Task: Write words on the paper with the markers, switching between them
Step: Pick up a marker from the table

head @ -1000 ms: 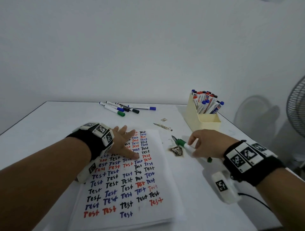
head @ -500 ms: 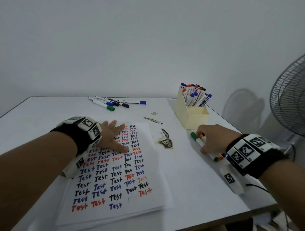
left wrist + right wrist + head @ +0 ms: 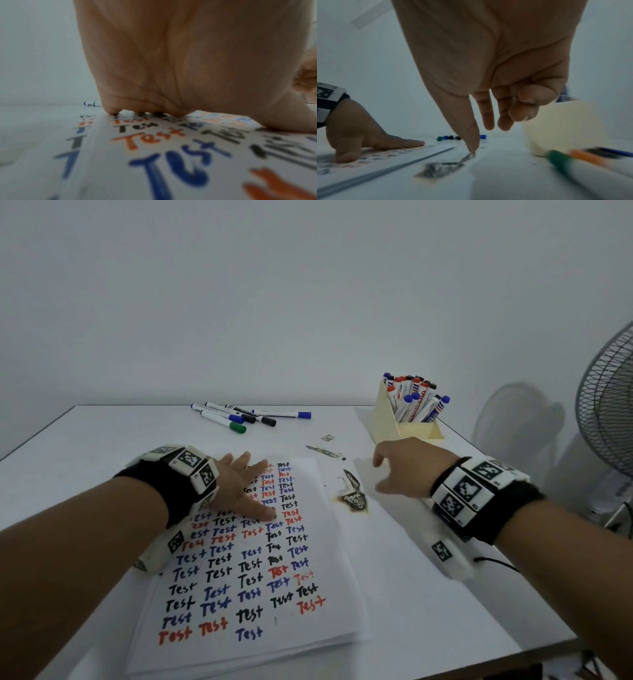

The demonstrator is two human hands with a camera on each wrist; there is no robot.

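White table (image 3: 428,594) w/ dark scorch-like stain (image 3: 354,498) mid-frame, smaller marks above it; grey fan (image 3: 608,412) at right edge.

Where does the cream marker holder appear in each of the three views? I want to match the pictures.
Head view: the cream marker holder stands upper right on the table, beyond the right hand.
Left wrist view: not in it.
Right wrist view: a blurred cream block at right, behind the fingers.
Shared landmark: the loose markers lying at the far table edge.
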